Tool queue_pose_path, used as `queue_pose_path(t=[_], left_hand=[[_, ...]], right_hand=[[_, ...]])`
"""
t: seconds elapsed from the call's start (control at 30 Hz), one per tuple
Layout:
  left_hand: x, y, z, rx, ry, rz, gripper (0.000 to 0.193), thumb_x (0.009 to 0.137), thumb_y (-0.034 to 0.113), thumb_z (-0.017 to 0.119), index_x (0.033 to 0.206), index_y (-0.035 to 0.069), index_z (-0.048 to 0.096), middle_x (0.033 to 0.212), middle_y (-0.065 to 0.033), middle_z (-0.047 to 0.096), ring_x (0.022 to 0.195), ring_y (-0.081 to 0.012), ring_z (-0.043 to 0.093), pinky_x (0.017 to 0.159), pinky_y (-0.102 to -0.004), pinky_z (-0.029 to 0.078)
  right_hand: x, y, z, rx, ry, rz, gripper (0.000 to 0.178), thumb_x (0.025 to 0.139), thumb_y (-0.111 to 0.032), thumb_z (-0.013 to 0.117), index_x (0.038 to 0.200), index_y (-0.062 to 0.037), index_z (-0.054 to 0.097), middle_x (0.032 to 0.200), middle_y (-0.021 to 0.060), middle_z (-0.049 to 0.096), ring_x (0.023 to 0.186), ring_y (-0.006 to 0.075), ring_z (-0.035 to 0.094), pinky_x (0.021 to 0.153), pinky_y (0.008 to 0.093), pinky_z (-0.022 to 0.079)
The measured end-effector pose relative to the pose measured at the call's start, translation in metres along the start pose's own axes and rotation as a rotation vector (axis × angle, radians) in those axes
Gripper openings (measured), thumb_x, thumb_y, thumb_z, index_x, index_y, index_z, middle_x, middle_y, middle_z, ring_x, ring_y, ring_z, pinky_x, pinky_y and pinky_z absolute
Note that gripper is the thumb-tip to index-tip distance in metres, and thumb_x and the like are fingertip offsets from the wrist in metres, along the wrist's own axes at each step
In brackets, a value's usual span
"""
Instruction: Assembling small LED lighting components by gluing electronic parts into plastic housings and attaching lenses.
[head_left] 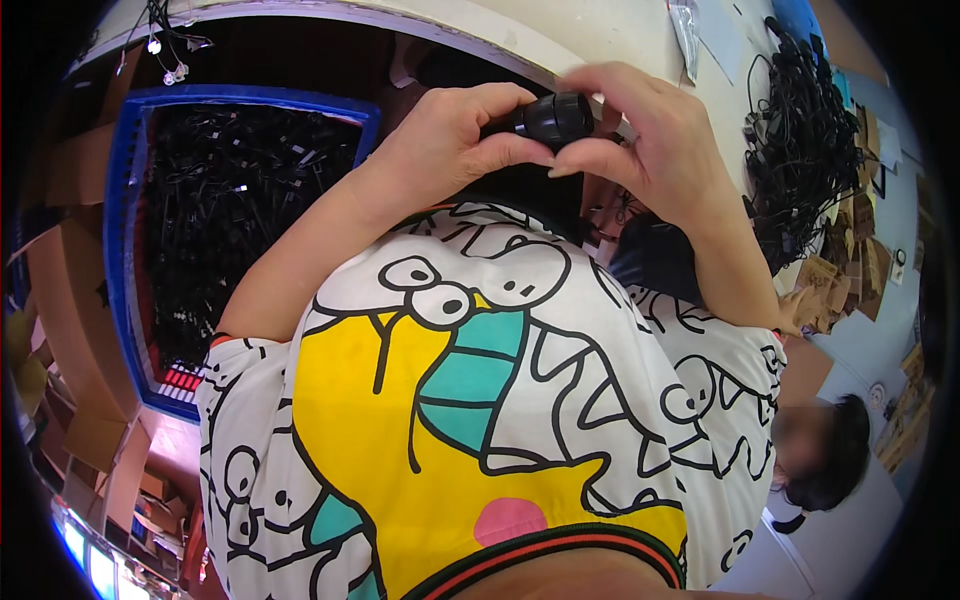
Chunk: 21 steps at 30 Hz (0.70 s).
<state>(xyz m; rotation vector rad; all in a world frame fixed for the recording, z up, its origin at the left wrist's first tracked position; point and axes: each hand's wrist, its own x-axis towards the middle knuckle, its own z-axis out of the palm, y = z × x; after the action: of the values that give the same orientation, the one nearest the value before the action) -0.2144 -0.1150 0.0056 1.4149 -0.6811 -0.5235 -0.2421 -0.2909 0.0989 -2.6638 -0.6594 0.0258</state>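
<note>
Only partly visible between the hands point(440, 130) point(675, 140), a black cylinder point(558, 120).

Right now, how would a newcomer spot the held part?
Find the cartoon-print shirt; above it in view are the left hand and right hand. Between them sits a short black cylinder, thick and solid-looking, unlike the tangled thin cables at right.
</note>
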Motion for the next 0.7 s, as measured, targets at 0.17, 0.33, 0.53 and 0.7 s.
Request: queue_pose_path(t=[0.17, 0.33, 0.53, 0.7], left_hand=[[0.000, -0.001, 0.002, 0.018, -0.019, -0.068, 0.028, 0.072, 0.019, 0.068, 0.092, 0.002, 0.059, 0.069, -0.0077, 0.059, 0.057, -0.0128, 0.052, 0.056, -0.0238, 0.043], [0.003, -0.001, 0.001, 0.111, 0.071, 0.027, 0.030, 0.071, 0.021, 0.069, 0.092, 0.002, 0.060, 0.070, -0.0090, 0.060, 0.057, -0.0129, 0.052, 0.056, -0.0238, 0.043], [0.005, 0.007, 0.001, 0.210, 0.039, -0.026, 0.029, 0.072, 0.016, 0.069, 0.092, 0.000, 0.057, 0.070, -0.0029, 0.059, 0.061, -0.0055, 0.051, 0.057, -0.0193, 0.042], [0.004, 0.007, 0.002, 0.179, 0.031, 0.056, 0.029, 0.071, 0.017, 0.070, 0.091, 0.000, 0.058, 0.070, -0.0028, 0.058, 0.060, -0.0068, 0.049, 0.057, -0.0200, 0.042]], right_hand=[[-0.006, -0.002, -0.005, 0.226, -0.097, 0.267, 0.035, 0.066, -0.030, 0.071, 0.085, -0.0036, 0.057, 0.059, 0.0068, 0.055, 0.049, 0.0199, 0.053, 0.047, 0.0281, 0.042], [-0.001, -0.002, -0.005, 0.166, -0.004, 0.117, 0.031, 0.073, -0.031, 0.066, 0.083, -0.0036, 0.056, 0.059, 0.0066, 0.053, 0.048, 0.0188, 0.054, 0.045, 0.0275, 0.041], [0.002, -0.003, -0.010, 0.100, -0.048, 0.213, 0.030, 0.074, -0.031, 0.065, 0.079, -0.0029, 0.058, 0.056, 0.0087, 0.052, 0.048, 0.0178, 0.052, 0.047, 0.0268, 0.041], [0.005, -0.006, -0.017, 0.210, -0.179, 0.410, 0.023, 0.077, -0.022, 0.062, 0.085, -0.0009, 0.057, 0.057, 0.0060, 0.053, 0.042, 0.0110, 0.047, 0.040, 0.0220, 0.036]])
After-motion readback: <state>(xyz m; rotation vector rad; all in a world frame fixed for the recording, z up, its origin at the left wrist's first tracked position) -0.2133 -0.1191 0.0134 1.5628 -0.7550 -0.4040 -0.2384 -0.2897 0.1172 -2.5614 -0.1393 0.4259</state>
